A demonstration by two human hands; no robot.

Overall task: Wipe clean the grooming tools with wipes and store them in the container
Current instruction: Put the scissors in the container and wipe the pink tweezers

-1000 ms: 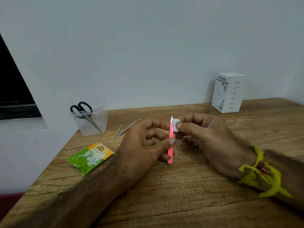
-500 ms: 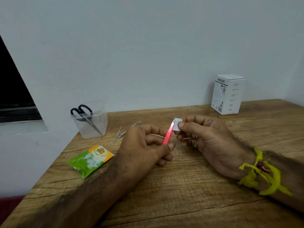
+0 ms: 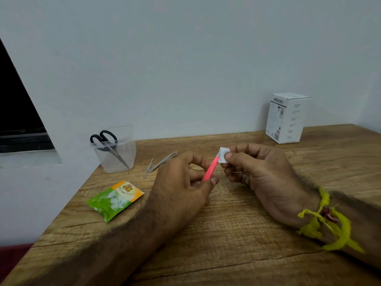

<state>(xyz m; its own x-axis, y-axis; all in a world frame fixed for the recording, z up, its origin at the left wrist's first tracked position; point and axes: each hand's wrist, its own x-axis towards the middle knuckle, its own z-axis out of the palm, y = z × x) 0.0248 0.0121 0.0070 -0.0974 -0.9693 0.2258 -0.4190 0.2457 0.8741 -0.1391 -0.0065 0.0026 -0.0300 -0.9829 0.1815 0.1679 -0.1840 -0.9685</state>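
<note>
My left hand (image 3: 181, 182) grips pink tweezers (image 3: 210, 169) by their lower end, tilted up to the right above the wooden table (image 3: 226, 234). My right hand (image 3: 259, 172) pinches a small white wipe (image 3: 223, 155) folded round the tweezers' tip. A clear plastic container (image 3: 115, 150) stands at the table's back left with black-handled scissors (image 3: 106, 141) in it. Two slim metal tools (image 3: 158, 165) lie on the table between the container and my left hand.
A green and orange wipe sachet (image 3: 114, 201) lies near the table's left edge. A white cardboard box (image 3: 287, 118) stands at the back right against the wall. The table's left edge drops off beside the sachet.
The tweezers went from upright to tilted with the tip to the right. The wipe in my right hand slid up to the tip. Both hands shifted slightly.
</note>
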